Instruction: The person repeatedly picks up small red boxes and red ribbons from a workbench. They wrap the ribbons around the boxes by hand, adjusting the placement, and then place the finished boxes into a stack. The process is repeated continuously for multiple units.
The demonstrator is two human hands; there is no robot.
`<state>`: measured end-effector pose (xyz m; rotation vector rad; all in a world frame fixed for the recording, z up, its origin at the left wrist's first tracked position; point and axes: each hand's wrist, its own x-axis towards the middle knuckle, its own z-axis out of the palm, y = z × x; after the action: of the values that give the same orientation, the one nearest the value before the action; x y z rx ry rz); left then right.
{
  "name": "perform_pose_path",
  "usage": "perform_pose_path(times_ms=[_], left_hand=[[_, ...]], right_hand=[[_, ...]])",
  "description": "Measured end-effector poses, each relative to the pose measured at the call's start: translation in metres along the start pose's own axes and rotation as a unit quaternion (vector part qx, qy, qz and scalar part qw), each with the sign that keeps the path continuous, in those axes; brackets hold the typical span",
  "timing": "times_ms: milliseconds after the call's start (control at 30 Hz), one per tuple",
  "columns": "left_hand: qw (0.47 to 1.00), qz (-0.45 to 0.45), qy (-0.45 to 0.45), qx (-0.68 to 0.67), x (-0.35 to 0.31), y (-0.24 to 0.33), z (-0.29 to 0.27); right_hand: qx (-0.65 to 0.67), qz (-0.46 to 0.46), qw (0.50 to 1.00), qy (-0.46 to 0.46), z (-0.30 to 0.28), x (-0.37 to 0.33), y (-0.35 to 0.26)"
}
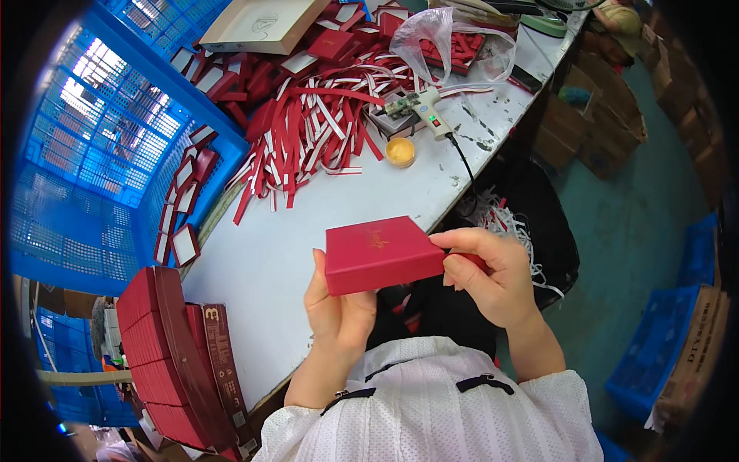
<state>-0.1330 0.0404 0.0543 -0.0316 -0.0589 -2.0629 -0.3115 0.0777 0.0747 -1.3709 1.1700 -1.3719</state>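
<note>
A flat red gift box (382, 248) with small gold lettering on its lid is held up above the near edge of the table. My left hand (339, 309) supports it from below, thumb against its left side. At the right end, my right hand (496, 276) pinches the box's corner between thumb and fingers; a bit of dark red shows among those fingers, too small to make out. Beyond the box lies a tangled pile of red and white ribbon strips (308, 131). A glue gun (428, 112) with a black cord rests beside a small yellow-filled cup (399, 152).
Blue plastic crates (100, 154) stand at the left, one with several small boxes inside. Stacked red boxes (154, 354) fill the lower left. More red boxes (331, 46) and a clear bag (431, 42) lie at the back. A black bin (550, 223) stands right of the table.
</note>
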Motion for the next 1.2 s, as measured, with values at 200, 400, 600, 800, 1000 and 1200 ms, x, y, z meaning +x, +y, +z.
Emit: perform_pose_path(times_ms=[200,400,600,800,1000,1200], left_hand=[[0.86,0.228,-0.017,0.455,0.014,-0.039,-0.019],[0.987,0.059,0.018,0.151,0.019,-0.012,0.005],[0.997,0.013,0.071,-0.032,0.014,-0.009,0.008],[0.993,-0.074,0.05,-0.083,0.008,-0.002,-0.003],[0.892,0.173,0.032,0.418,0.012,-0.042,-0.023],[0.988,0.067,0.074,0.114,0.019,-0.017,-0.004]], right_hand=[[-0.109,-0.095,0.989,0.021,0.018,-0.004,0.004],[-0.117,-0.061,0.99,0.052,-0.02,0.002,0.004],[-0.106,-0.092,0.988,0.068,-0.01,0.006,0.012],[-0.093,-0.089,0.99,0.054,-0.007,0.001,0.013],[-0.135,-0.098,0.985,0.038,0.011,-0.007,0.014],[-0.161,-0.097,0.979,0.083,-0.012,-0.006,0.014]])
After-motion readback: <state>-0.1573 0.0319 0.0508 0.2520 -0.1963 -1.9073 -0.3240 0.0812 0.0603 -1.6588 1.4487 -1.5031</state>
